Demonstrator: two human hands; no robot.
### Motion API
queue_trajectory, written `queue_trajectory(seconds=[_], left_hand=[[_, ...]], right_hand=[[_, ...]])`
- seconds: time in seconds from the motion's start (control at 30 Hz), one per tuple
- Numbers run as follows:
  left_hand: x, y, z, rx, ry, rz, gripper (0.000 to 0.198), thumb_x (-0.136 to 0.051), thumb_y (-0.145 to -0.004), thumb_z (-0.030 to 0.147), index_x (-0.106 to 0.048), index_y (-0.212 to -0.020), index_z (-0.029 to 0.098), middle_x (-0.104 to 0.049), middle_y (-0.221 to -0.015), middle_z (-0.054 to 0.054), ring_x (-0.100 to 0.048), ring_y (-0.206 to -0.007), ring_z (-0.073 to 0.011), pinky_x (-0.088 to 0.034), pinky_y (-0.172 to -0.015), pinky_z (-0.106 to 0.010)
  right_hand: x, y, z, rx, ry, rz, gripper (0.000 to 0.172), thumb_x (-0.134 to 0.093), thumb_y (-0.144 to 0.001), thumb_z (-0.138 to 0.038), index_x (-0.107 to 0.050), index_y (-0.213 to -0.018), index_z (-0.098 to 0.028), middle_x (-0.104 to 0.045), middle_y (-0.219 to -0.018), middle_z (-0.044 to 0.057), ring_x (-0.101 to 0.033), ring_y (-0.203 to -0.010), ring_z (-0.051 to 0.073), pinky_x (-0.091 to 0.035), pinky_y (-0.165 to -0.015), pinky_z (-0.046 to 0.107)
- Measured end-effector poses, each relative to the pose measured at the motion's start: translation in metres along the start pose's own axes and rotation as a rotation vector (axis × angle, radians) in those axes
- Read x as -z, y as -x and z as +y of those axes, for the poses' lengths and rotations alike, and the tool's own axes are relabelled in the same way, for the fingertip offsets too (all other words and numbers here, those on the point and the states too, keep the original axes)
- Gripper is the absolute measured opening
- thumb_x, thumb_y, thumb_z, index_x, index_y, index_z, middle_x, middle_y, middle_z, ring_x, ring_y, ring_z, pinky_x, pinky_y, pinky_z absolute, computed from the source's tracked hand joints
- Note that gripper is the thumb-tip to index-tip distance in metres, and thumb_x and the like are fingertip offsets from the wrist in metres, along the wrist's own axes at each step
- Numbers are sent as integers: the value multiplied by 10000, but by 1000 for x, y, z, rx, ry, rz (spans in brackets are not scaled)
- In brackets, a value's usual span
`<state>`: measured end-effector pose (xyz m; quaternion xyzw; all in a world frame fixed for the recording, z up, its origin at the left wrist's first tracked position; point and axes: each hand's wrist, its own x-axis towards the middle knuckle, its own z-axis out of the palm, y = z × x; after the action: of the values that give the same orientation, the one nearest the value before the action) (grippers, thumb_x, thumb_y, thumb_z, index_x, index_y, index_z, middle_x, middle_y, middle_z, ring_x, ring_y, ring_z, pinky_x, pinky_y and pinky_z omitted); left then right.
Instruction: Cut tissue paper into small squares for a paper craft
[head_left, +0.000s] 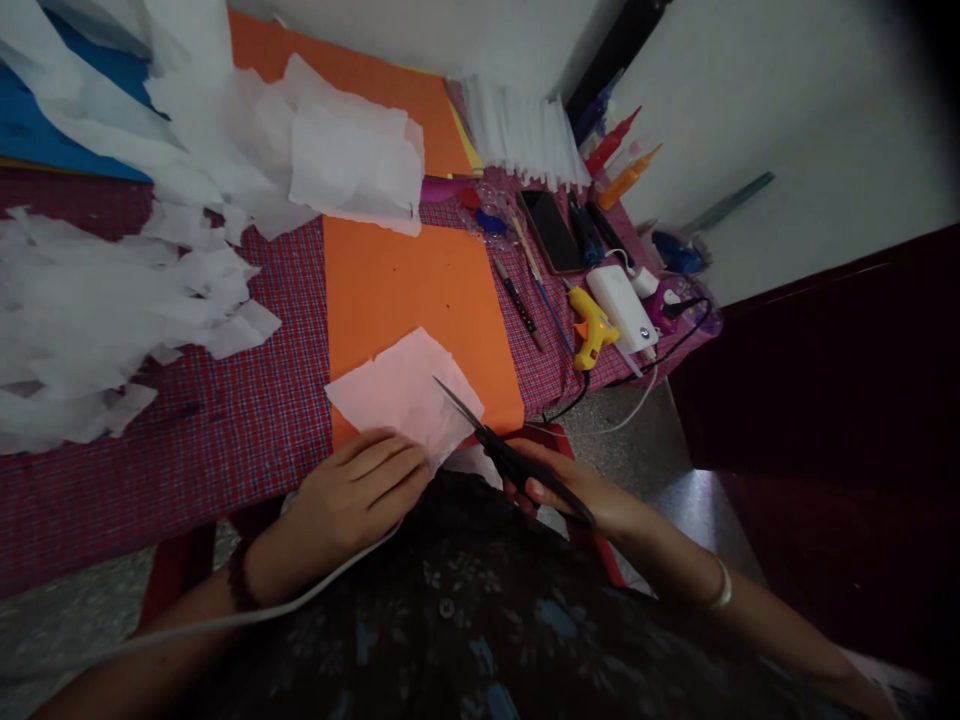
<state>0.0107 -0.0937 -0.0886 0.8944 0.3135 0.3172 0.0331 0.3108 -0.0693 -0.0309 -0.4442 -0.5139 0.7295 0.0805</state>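
Note:
My left hand is closed on the near edge of a folded sheet of white tissue paper, which lies over an orange card sheet at the table's front edge. Black scissors are gripped in my right hand. Their blades point up and left, with the tips against the tissue paper's right side. A bangle sits on my right wrist.
Several torn white tissue pieces cover the left of the red checked tablecloth. A yellow glue gun, a white power bank, a phone, pens and coloured bottles crowd the right end. A dark cabinet stands to the right.

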Motion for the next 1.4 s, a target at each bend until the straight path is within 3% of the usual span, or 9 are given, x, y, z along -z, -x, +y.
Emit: queue_trajectory(seconds=[0.17, 0.33, 0.43, 0.53, 0.7, 1.0, 1.17, 1.4], left_hand=[[-4, -1, 2, 16, 7, 38, 199, -571, -937, 120, -703, -1076, 174, -761, -1102, -83, -682, -1054, -205, -521, -1039, -397], [2, -8, 5, 38, -5, 57, 156, -640, -926, 177, -692, -1072, 162, -768, -1074, -77, -689, -1014, -214, -506, -1010, -403], [11, -17, 3, 123, -68, 8, 295, -619, -960, 359, -670, -1173, 162, -757, -1156, -91, -677, -1068, -262, -470, -1008, -456], [13, -24, -3, 161, -146, -109, 405, -529, -996, 430, -632, -1276, 156, -700, -1299, -116, -624, -1189, -321, -428, -1045, -519], [4, -21, -6, 162, -215, -225, 406, -493, -1014, 388, -606, -1319, 146, -648, -1380, -128, -585, -1265, -328, -446, -1067, -518], [3, -14, -5, 163, -214, -151, 404, -461, -1028, 364, -614, -1268, 77, -688, -1266, -178, -631, -1202, -317, -477, -1064, -503], [2, -15, -6, 149, -229, -145, 378, -505, -1007, 366, -653, -1197, 75, -697, -1228, -175, -635, -1189, -327, -478, -1073, -500], [2, -15, -5, 171, -203, -161, 329, -541, -986, 304, -675, -1192, 85, -694, -1242, -177, -631, -1195, -332, -480, -1076, -503]], right_hand=[[-13, -4, 0, 58, 35, 91, 677, -638, -853, -720, -574, -1233, -163, -550, -944, 32, -511, -773, 139, -444, -673, 266], [-19, -4, 5, 6, -36, 134, 665, -663, -851, -694, -560, -1264, -183, -544, -892, 9, -494, -705, 127, -414, -615, 253], [-17, -3, 7, -5, -40, 127, 629, -659, -835, -718, -585, -1169, -189, -525, -854, 7, -487, -674, 129, -398, -575, 250], [-14, -3, 9, 10, -55, 104, 609, -652, -829, -730, -583, -1108, -193, -527, -842, 10, -495, -656, 130, -403, -561, 254], [-14, -4, 7, 20, -53, 102, 573, -663, -844, -700, -580, -1067, -179, -521, -831, -1, -496, -662, 118, -407, -584, 252], [-19, -11, 3, -27, -99, 130, 657, -706, -828, -672, -561, -1216, -162, -473, -711, -50, -434, -583, 91, -361, -537, 230], [-17, -9, 6, -87, -100, 155, 609, -708, -827, -669, -553, -1141, -170, -475, -654, -69, -429, -481, 66, -348, -451, 201], [-5, -4, -15, -57, -59, 88, 650, -676, -782, -764, -524, -1033, -184, -576, -828, 2, -520, -591, 94, -435, -508, 226]])
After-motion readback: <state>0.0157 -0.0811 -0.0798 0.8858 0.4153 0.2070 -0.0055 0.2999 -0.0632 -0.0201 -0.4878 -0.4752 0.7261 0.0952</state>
